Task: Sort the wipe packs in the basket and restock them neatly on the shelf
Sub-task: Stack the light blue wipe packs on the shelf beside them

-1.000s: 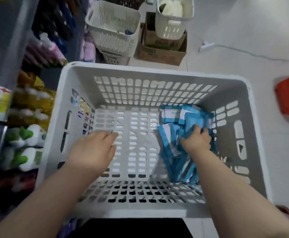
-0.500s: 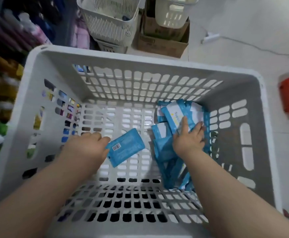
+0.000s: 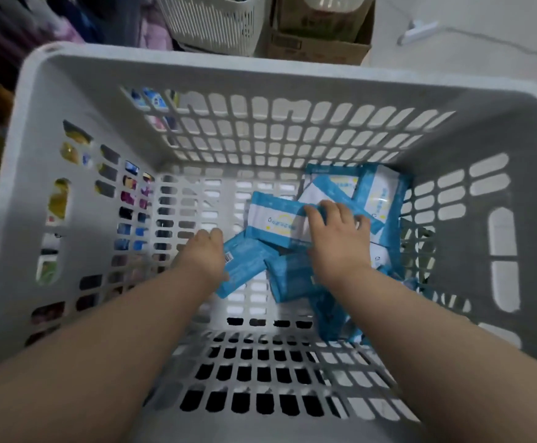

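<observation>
Grey slotted plastic basket (image 3: 69, 219) filling most of head view, seen from above, both bare forearms extended in over near rim. Left hand (image 3: 201, 254) low near centre of basket floor, fingers curled round left end of flat blue wipe pack (image 3: 245, 270), holding it. Pack back side up, barcode showing just beside the knuckles, slanted; resting on slotted floor or just above it, cannot tell which.

Right hand (image 3: 334, 238) just right of it, fingers bent over right end of white-and-blue wipe pack (image 3: 273, 222), gripping it. Printed face up, slightly tilted, near edge overlapping far corner of the blue wipe pack. Thumb of right hand hidden.

Loose pile of blue-and-white wipe packs (image 3: 372, 193) heaped in far right corner of basket and trailing along right side towards near wall, some flat, some on edge, overlapping.

Beyond far rim: white ribbed plastic bin (image 3: 213, 24), brown cardboard box (image 3: 318, 46) right of it, white plug with thin cable (image 3: 417, 30) on pale floor (image 3: 484, 20) at far right. Blurred coloured shelf goods (image 3: 59, 199) seen through slots of left wall, dark and smeared at far left edge; labels unreadable.
</observation>
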A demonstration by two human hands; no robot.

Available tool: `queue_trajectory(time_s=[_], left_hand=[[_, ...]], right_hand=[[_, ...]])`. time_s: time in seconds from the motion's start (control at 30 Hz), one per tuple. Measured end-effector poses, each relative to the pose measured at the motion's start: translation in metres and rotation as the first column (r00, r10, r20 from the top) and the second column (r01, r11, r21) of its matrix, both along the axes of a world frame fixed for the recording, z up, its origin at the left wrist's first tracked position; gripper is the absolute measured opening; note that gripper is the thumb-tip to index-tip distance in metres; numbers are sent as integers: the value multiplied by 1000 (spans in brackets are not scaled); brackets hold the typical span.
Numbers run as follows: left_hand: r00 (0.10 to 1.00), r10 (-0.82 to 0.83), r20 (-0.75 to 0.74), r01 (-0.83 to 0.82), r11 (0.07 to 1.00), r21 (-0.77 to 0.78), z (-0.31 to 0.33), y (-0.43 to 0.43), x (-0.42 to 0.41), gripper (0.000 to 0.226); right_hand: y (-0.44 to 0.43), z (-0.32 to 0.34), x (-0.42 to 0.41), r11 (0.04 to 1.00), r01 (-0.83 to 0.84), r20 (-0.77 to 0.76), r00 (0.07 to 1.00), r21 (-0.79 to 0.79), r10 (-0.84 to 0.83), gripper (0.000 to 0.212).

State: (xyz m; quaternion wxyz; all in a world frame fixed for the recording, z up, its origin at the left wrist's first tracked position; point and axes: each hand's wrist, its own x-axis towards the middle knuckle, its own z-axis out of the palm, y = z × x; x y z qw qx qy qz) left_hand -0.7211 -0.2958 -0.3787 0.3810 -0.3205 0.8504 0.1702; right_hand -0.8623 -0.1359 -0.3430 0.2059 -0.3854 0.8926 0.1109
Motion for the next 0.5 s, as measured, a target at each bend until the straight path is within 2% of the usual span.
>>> queue_trajectory(time_s=[0.07, 0.13, 0.17, 0.23, 0.3, 0.37, 0.4, 0.43, 0.5], left_hand=[[1000, 3, -14, -2, 1000, 26, -2, -9, -3, 54], [1000, -25, -11, 26, 995, 97, 2, -18, -3, 40], [999, -28, -27, 31, 990, 139, 4, -22, -3, 32], [989, 59, -133, -24, 968, 250, 11, -29, 0, 22], [936, 121, -330, -19, 956, 293, 24, -32, 6, 24], [832, -49, -553, 129, 986, 107, 31, -32, 16, 30], [789, -173, -589, 224, 974, 15, 33, -33, 21, 29], [805, -263, -532, 308, 951, -5, 32, -34, 27, 27], [887, -414, -204, 442, 890, 115, 24, -34, 36, 46]], right_hand=[[6, 1, -7, 997, -48, -55, 997, -54, 45, 81], [7, 0, -14, 996, -17, -37, 999, -91, 14, 64], [7, 0, -17, 992, 37, 13, 999, -119, -35, 53], [6, 0, -23, 951, 243, 225, 954, -189, -199, 35], [5, 3, -26, 828, 515, 458, 805, -224, -377, 25], [5, 7, -30, 665, 712, 584, 645, -225, -492, 14], [5, 9, -31, 581, 787, 643, 557, -206, -526, 9], [5, 12, -30, 500, 850, 702, 457, -165, -546, 6], [7, 18, -26, 360, 931, 784, 263, -54, -563, 5]])
